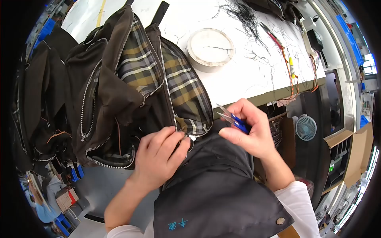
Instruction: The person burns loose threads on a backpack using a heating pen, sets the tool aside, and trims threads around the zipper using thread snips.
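Observation:
A dark brown bag (119, 93) with plaid lining (180, 79) and silver zippers lies open over the table's edge and my lap. My left hand (160, 154) has its fingers bent and pressed onto the bag's edge, close to the zipper end at the lower part of the plaid pocket. To the right of the bag, my right hand (250, 127) holds small blue thread snips (237, 122) between thumb and fingers. The snips' two metal tips are apart and point up and left, not touching the bag.
On the white table (254, 75) stand a round white container (210, 47), a pile of dark threads (243, 16), red-handled tweezers (274, 37) and a yellow marker (292, 66). More dark bags (43, 91) hang at left. A small fan (306, 127) and cardboard box (359, 152) are at right.

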The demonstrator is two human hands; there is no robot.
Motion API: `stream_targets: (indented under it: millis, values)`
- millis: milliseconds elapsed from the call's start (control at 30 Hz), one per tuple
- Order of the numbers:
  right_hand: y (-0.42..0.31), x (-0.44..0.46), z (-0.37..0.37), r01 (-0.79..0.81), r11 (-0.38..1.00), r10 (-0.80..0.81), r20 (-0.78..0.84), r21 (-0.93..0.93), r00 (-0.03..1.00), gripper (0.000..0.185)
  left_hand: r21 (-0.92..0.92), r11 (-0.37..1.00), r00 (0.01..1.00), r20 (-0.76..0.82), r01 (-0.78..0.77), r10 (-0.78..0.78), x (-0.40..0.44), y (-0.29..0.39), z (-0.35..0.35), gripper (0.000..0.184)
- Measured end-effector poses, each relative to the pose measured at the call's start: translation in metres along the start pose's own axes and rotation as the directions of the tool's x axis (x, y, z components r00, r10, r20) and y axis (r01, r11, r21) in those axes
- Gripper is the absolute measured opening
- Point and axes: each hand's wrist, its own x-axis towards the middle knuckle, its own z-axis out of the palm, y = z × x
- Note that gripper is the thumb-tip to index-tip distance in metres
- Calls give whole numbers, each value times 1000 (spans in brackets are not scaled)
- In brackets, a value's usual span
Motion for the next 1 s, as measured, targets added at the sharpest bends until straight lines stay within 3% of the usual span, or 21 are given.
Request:
stream_targets:
  millis: [100, 167, 233, 500, 700, 800, 1000]
  values:
    - [23, -3, 23, -51, 990, 68, -126, 132, 990, 35, 180, 982, 970, -221, -59, 99, -18, -1, 30, 19]
    - [26, -5, 36, -45, 999, 47, -125, 14, 991, 34, 208, 977, 955, -274, -55, 113, -22, 0, 39, 16]
    - [22, -7, 47, -34, 994, 20, -129, -105, 991, 34, 225, 973, 949, -289, -57, 122, -25, 1, 43, 13]
    - [19, -7, 70, -132, 980, 94, -236, -152, 967, 42, 194, 976, 939, -307, -96, 154, -33, 0, 50, 13]
    - [25, -13, 72, -153, 987, 138, -218, -55, 966, 36, 170, 982, 932, -335, -86, 140, -32, 0, 51, 10]
    - [16, -12, 75, -118, 981, 81, -226, -153, 971, 34, 160, 983, 934, -330, -91, 141, -32, -1, 51, 9]
    - [21, -16, 69, -182, 977, 164, -162, -107, 973, 35, 164, 983, 926, -354, -82, 136, -32, 0, 54, 11]
